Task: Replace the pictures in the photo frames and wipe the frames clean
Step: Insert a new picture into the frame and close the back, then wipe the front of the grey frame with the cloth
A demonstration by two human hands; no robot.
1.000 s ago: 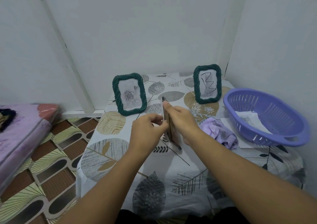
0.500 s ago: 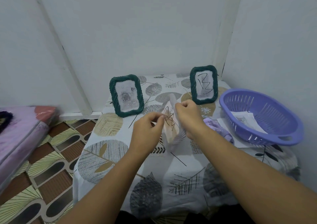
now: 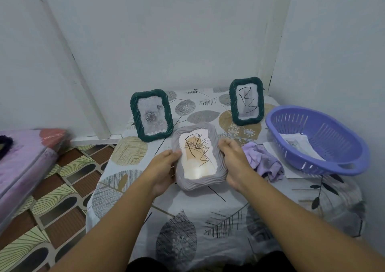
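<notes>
A pale grey photo frame with a ribbed, wavy plastic border (image 3: 200,157) is being held face-up just above the middle of the counter (image 3: 208,219), which is wearing a white cloth printed with grey and tan leaves. The left hand (image 3: 164,169) is grasping the frame's left border, fingers curling under it and thumb lying on top; the right hand (image 3: 233,163) is grasping the right border in the same manner, so each grip is closing on the frame. Behind the glass a cream picture with a scribbled black line drawing is showing. A dark green rope-patterned photo frame holding a grey rose print (image 3: 152,115) is standing upright near the counter's far left corner; a second dark green rope-patterned frame with a black marker squiggle (image 3: 246,101) is standing near the far edge, toward the right. A crumpled lilac cloth (image 3: 262,161) is lying just beside the right hand, toward the right edge, and a purple slotted plastic basket (image 3: 325,163) holding loose paper prints (image 3: 300,144) is sitting at the right edge. Judged step: the grey frame appears to be refilled and is being checked from the front. The next move is probably calling for freeing one hand to reach for the cloth while the other is steadying the frame.
</notes>
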